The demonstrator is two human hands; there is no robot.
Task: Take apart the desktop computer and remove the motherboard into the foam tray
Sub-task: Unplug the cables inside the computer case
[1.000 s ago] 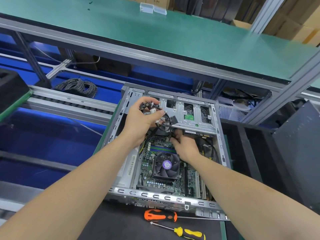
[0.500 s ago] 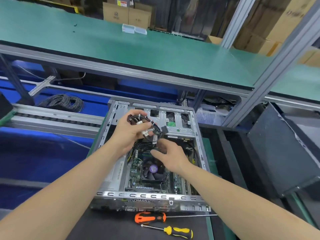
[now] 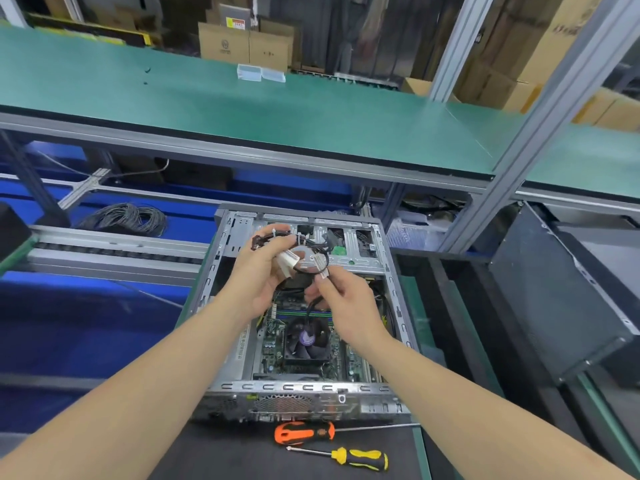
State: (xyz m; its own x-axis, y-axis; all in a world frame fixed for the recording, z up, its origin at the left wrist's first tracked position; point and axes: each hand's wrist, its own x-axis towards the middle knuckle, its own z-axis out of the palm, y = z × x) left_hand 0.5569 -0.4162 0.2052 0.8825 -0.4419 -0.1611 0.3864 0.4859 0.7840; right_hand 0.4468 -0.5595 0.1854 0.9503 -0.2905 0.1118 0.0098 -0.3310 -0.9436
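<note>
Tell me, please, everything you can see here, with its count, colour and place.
computer case: one, grey, open, on the black mat
motherboard: one, green, inside the case
fan: one, black with purple hub, on the motherboard
cable bundle: one, black with white plugs, held above the case
orange screwdriver: one, orange-black, on the mat before the case
yellow screwdriver: one, yellow-black, nearest on the mat
wire coil: one, dark grey, far left
shelf: one, green, behind the case
cardboard boxes: several, brown, behind the shelf
left hand: grips the cable bundle
right hand: pinches a cable of the bundle
</note>
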